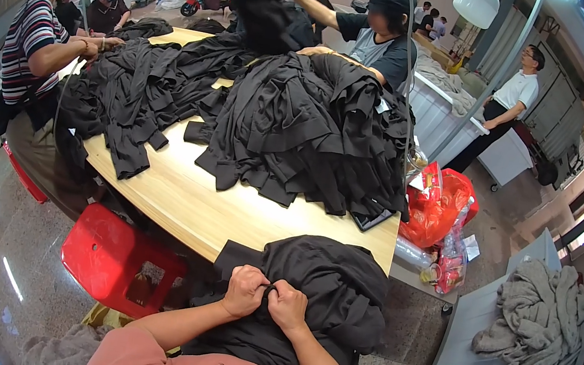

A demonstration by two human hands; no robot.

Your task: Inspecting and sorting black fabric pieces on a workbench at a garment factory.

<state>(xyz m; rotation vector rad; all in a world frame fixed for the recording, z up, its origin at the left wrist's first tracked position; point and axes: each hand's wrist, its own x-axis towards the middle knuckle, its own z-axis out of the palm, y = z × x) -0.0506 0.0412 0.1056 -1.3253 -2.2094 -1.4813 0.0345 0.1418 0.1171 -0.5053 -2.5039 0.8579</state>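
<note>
A dark garment (327,281) lies bunched over the near edge of the table and down across my lap. Both my hands pinch its cloth close together, thumbs side by side. My left hand (244,291) is closed on the fabric, and my right hand (287,304) grips it just to the right. Only a small fold shows between the thumbs; the fingers underneath are hidden. Farther up the table rises a big heap of similar dark garments (293,123), with sleeves and cuffs hanging toward me.
The pale wooden table (163,194) spreads ahead. A red stool (102,257) stands at the left, red plastic bags (442,204) at the right, and a white cart (466,349) bears grey cloth (541,322). One co-worker (383,38) lifts dark cloth across the table; another (39,42) handles garments at left.
</note>
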